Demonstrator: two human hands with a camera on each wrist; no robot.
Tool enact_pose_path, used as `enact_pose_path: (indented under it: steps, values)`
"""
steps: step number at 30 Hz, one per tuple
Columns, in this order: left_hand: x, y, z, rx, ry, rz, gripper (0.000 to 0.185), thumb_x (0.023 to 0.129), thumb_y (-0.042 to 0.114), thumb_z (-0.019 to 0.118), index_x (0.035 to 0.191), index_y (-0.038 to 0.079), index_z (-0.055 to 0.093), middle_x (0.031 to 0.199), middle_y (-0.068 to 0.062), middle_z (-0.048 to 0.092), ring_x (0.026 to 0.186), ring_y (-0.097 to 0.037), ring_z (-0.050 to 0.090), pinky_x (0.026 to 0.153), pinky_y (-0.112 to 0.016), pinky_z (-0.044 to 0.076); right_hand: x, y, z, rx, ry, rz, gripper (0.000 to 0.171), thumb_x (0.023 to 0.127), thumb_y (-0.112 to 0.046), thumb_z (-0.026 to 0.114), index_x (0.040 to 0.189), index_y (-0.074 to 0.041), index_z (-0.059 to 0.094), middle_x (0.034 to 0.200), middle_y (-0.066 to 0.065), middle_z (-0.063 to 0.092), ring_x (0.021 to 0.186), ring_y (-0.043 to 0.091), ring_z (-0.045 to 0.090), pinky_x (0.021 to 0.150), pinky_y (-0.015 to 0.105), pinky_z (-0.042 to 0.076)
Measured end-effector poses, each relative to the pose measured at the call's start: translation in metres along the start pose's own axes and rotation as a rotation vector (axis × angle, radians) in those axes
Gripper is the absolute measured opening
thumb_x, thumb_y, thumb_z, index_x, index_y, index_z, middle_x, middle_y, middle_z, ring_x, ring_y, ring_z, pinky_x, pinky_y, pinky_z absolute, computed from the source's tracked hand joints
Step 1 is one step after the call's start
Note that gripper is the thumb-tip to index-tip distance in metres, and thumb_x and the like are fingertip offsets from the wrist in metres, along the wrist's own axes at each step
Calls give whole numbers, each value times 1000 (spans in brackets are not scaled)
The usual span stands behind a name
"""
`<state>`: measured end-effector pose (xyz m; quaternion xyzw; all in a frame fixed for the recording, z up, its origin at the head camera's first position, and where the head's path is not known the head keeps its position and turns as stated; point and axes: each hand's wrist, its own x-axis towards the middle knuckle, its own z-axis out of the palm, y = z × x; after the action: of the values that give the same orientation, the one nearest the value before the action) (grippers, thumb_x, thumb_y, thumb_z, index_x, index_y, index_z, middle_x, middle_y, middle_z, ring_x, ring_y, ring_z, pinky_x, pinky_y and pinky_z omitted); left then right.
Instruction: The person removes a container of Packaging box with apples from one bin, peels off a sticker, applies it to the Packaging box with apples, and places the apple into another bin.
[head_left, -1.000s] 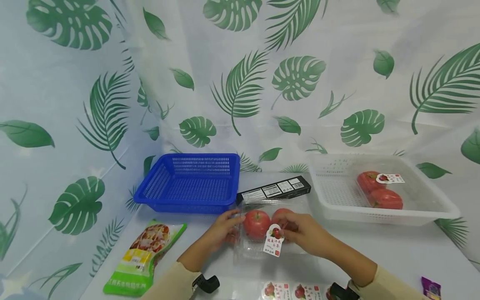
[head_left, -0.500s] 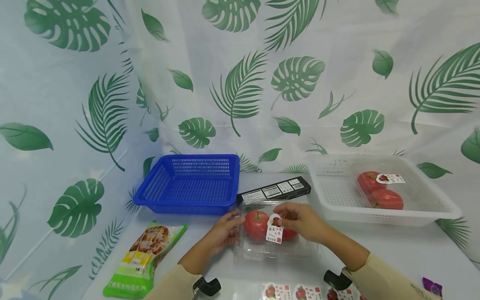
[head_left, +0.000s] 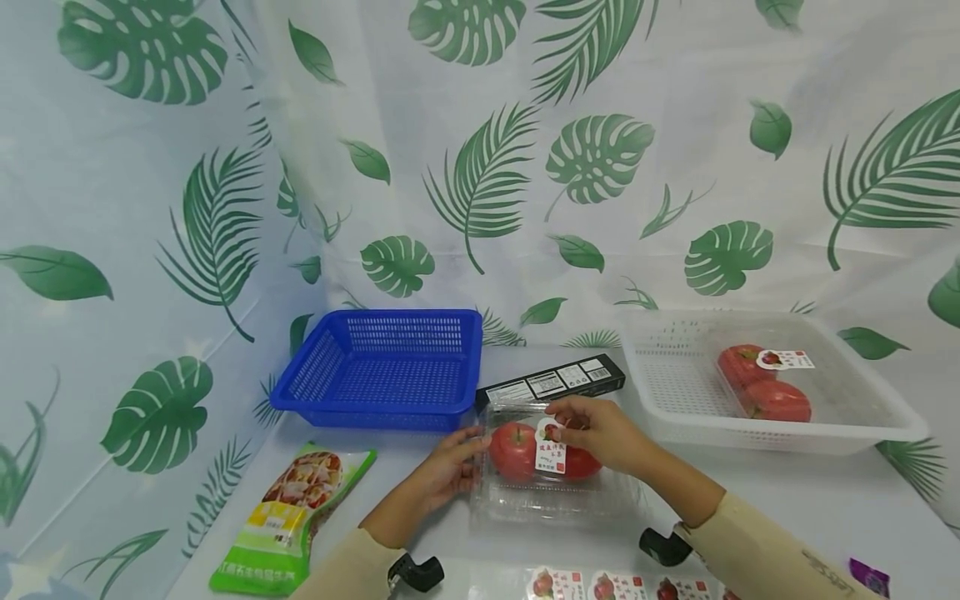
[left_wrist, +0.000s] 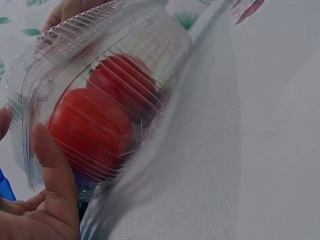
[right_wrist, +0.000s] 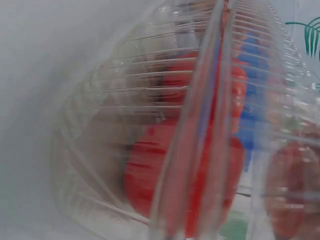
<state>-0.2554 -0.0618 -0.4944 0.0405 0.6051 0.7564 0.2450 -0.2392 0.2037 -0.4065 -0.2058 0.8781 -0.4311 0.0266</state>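
Together, left hand (head_left: 444,472) gripping clear box (head_left: 555,502), right hand (head_left: 602,437) over it, pinching label (head_left: 551,455)

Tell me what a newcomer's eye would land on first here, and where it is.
Probably the two red apples at the middle of the table, inside a clear container between the left hand and the right hand. Next, likely, the vivid blue basket behind them to the left, then the large green leaf prints across the pale backdrop.
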Motion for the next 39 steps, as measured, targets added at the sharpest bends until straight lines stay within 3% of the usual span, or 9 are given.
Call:
enact_pose_path:
  steps: [7,12,20,39]
  values:
    - [0,-2,-2,-10,-17,0,69,80,37,64,133,7,32,86,-5,56,51,-9,51,44,-20,45,2,2,4,-48,1,25,30,79,-27,67,108,-23,59,84,-6,58,78,15,54,65,28,48]
    - [0,-3,-2,-15,-26,-2,68,80,36,64,132,6,32,84,-5,56,50,-8,50,43,-19,45,3,3,5,-70,2,24,33,79,-24,68,110,-19,60,85,-7,58,79,14,54,66,28,48]
    - [2,-2,-2,-28,-40,2,62,82,33,62,131,7,33,81,-3,55,50,-8,50,43,-19,45,4,3,6,-163,29,-10,29,78,-20,69,106,-25,60,82,-11,58,76,9,54,64,25,48]
    - [-1,0,-3,-46,-48,-1,65,79,36,65,129,8,36,73,-1,55,48,-8,50,42,-19,45,3,2,16,-293,63,-25,36,76,-16,71,109,-25,59,81,-14,56,74,5,52,63,22,47]
